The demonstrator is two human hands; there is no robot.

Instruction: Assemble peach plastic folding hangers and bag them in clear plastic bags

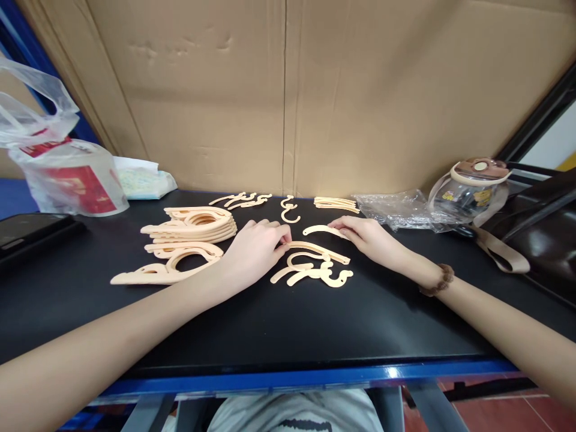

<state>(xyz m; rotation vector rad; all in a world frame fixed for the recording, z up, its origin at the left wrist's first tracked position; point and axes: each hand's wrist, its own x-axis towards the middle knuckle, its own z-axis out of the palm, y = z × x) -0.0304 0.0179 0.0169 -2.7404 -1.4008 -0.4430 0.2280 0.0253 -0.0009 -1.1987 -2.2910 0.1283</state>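
Beige plastic parts that look like folding clothes hanger pieces lie on the black tabletop (270, 336). My left hand (258, 249) pinches the left end of a curved hanger arm (319, 249). Between the fingers of my right hand (366, 237) is the right end of another curved hanger arm (317, 229), just behind the first. Several loose hook and arm pieces (310, 275) lie in front of both hands, partly overlapping. Left of my left hand rests a stack of folded hangers (193, 225), with further hanger pieces (166, 276) before it, partly hidden by my forearm.
Along the back sit arm pieces (243, 200), small hooks (290, 210), a pile of straight strips (335, 204) and crumpled clear plastic (396, 210). A bagged cup (81, 180), tissue pack (144, 180) and phone (38, 231) stand left; a clear bottle (470, 192) and dark bag (535, 234) right.
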